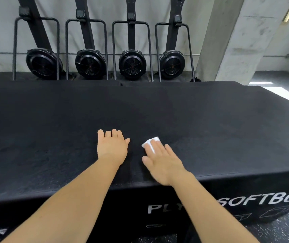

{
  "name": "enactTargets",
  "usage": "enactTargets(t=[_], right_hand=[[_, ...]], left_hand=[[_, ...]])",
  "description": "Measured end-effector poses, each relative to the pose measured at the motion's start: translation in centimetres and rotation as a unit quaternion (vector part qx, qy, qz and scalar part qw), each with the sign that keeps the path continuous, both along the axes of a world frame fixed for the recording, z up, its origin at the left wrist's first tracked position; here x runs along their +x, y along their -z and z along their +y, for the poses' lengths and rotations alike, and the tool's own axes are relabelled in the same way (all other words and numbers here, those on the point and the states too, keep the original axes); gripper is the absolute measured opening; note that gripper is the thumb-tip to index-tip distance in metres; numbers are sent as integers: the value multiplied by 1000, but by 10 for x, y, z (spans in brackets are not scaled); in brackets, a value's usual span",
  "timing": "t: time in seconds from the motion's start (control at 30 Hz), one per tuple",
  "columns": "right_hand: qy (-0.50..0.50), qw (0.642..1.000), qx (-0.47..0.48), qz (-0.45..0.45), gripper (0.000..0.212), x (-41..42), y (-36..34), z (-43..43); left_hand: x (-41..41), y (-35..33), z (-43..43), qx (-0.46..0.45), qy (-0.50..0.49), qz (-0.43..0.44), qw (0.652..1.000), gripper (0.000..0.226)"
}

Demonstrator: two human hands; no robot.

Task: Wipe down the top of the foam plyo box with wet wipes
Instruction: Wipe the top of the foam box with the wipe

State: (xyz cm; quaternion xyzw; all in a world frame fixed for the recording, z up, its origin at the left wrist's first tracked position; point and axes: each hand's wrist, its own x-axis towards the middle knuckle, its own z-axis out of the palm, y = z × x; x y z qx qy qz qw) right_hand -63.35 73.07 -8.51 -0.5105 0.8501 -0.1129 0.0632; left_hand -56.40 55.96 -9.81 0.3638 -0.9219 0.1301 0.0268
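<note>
The black foam plyo box [210, 123] fills the middle of the view, its wide flat top facing me and white lettering on its front side. My right hand [164, 162] lies flat on the top near the front edge, straight fingers pressing a small white wet wipe [150, 143] against the surface; the wipe shows past my fingertips. My left hand [112, 146] rests palm down on the box top just left of the wipe, holding nothing.
Behind the box, several black fan-wheel exercise machines [132, 64] stand in a row against a grey wall. A concrete pillar [236, 41] rises at the back right. Speckled dark flooring [280, 230] shows at the lower right.
</note>
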Motion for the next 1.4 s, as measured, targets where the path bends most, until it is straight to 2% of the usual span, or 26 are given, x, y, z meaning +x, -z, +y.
enactTargets(t=[0.1,0.23,0.3,0.4,0.63,0.8,0.93,1.0,1.2,1.33,1.4], right_hand=[[49,999,-3,-9,37,-30,-4,20],[123,991,38,-29,42,-62,-8,39],[136,988,64,-23,47,-64,-6,37],[153,987,46,-21,48,-47,-3,26],[77,997,-9,-22,51,37,0,-2],[-6,998,67,-21,66,70,5,-13],[-32,999,4,27,49,44,1,10],[-9,999,-21,40,42,23,-1,28],[91,995,23,42,44,-35,0,62],[131,989,48,42,50,-28,3,50],[135,990,24,39,48,-13,3,43]], left_hand=[[0,1,-1,-1,2,0,1000,46],[-1,1,0,0,1,0,1000,46],[-2,1,0,1,-2,-2,1000,46],[-2,1,0,1,-4,-6,1000,47],[-1,-1,3,-7,-4,-4,1000,47],[3,-3,7,-24,0,9,1000,47],[5,-2,8,-33,-3,4,999,48],[5,-2,8,-32,-3,-2,999,48],[3,-3,8,-26,-2,-7,1000,48],[2,-4,8,-27,-3,-10,1000,48],[1,-4,9,-33,-1,-12,999,48]])
